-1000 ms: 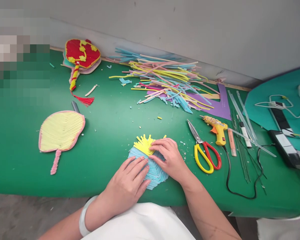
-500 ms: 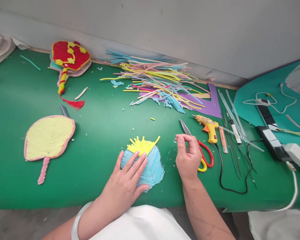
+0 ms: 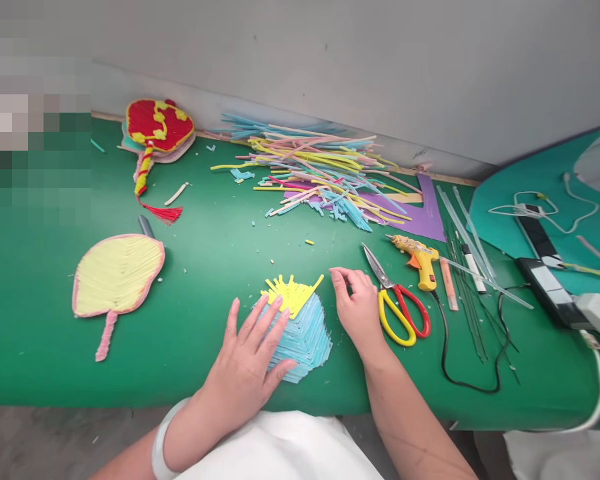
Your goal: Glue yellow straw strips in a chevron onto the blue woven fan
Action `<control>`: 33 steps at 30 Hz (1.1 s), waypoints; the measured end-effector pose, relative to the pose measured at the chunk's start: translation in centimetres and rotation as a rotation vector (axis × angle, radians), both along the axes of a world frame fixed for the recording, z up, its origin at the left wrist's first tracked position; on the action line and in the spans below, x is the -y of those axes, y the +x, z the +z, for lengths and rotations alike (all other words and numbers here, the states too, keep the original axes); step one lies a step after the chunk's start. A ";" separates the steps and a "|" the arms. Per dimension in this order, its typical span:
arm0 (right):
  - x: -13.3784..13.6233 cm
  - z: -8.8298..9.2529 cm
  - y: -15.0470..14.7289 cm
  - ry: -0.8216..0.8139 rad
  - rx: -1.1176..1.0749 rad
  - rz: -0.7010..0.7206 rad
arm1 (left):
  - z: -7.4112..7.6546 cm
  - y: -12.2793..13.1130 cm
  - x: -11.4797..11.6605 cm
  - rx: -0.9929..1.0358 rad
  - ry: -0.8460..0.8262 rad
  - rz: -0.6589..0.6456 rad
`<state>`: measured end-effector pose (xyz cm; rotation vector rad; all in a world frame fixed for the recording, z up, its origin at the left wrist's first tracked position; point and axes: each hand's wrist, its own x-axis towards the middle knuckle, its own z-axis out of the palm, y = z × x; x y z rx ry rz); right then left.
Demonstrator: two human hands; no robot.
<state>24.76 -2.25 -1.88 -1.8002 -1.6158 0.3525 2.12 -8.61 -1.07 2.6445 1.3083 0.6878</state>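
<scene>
A rounded panel of light blue strips [image 3: 305,347] lies flat near the table's front edge. On its upper part a fan of short yellow strips [image 3: 291,295] spreads out, one strip poking up to the right. My left hand [image 3: 247,353] rests with spread fingers on the panel's left side, fingertips at the yellow strips. Just right of the panel, my right hand [image 3: 357,307] has thumb and fingertips pinched together; anything between them is too small to make out. Scissors [image 3: 393,293] with one red and one yellow handle lie right beside that hand.
A yellow glue gun [image 3: 420,260] with a black cord lies right of the scissors, near a power strip [image 3: 547,290]. Fuzzy coloured stems [image 3: 320,160] are heaped at the back. On the left are a yellow leaf-shaped fan [image 3: 120,273] and a red fan [image 3: 160,123] with a tassel.
My right hand has moved left, away from the scissors and closer to the blue panel, leaving the yellow handle uncovered. My left hand stays on the panel. The view has shifted slightly.
</scene>
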 end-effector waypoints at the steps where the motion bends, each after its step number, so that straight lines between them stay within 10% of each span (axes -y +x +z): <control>1: -0.1 -0.1 -0.1 -0.022 0.038 0.016 | 0.2 -0.3 -0.1 0.035 0.006 0.035; 11: -0.8 -0.1 -0.6 -0.180 -0.033 0.052 | 0.2 -3.3 -0.9 0.162 0.060 0.290; 33: -0.5 -0.3 -0.2 -0.159 -0.144 0.083 | 0.1 -1.7 -0.2 -0.022 0.028 0.014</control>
